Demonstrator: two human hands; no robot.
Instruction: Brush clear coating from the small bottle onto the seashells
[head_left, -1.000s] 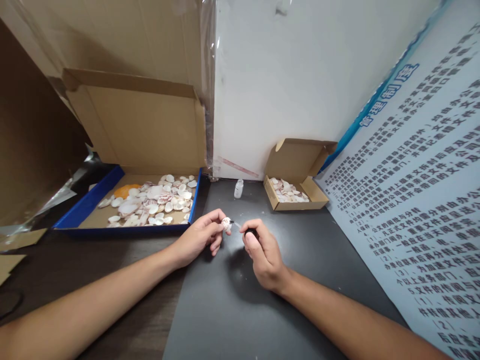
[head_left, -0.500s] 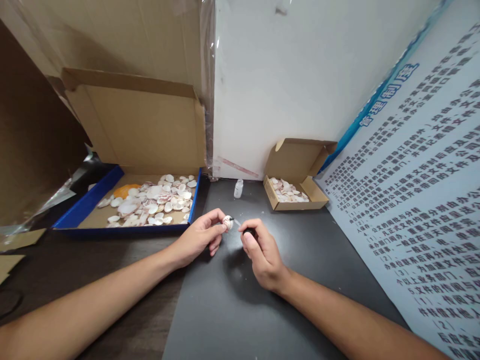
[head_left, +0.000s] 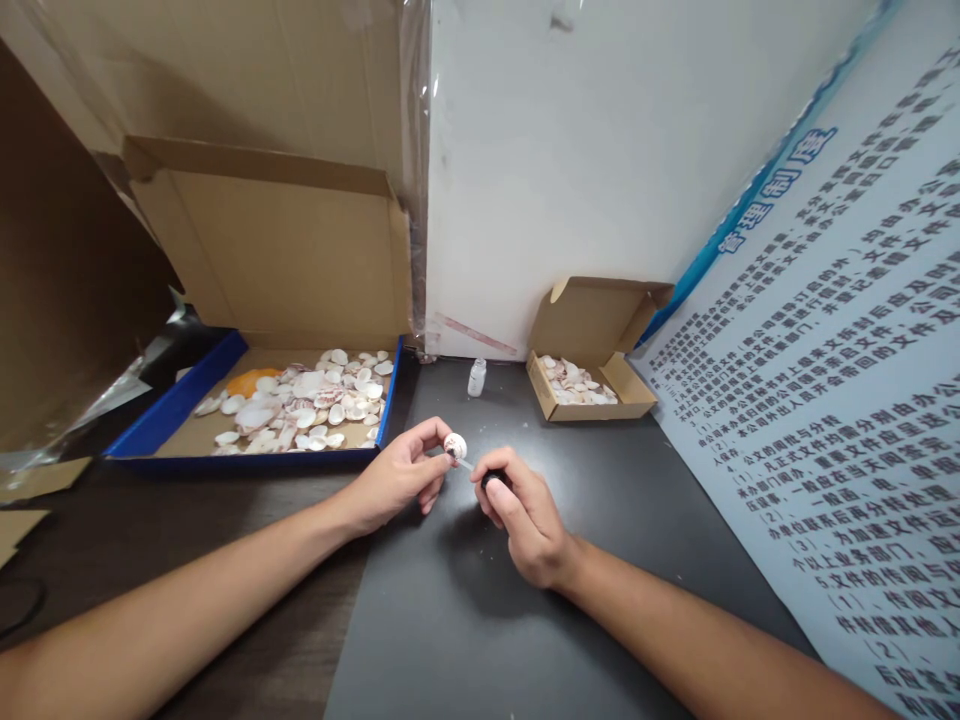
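Between thumb and fingers, my left hand (head_left: pixel 405 473) pinches a small whitish seashell (head_left: pixel 455 444) above the dark table. My right hand (head_left: pixel 529 515) is closed round the black cap of a small brush (head_left: pixel 466 465). The brush's thin pale stem points up and left, and its dark tip is at the lower part of the shell, apparently touching it. Behind both hands, a small open glass bottle (head_left: pixel 477 380) with whitish contents stands upright.
At the left, an open blue-edged cardboard box (head_left: pixel 180 400) holds many shells. A smaller cardboard box (head_left: pixel 637 390) with shells stands at the back right. A printed notice board (head_left: pixel 825 350) leans along the right side; a white panel (head_left: pixel 555 180) rises behind.
My right hand has shifted slightly down, taking the brush tip from the shell's upper right to its lower part. The shell has turned a little in my left hand.
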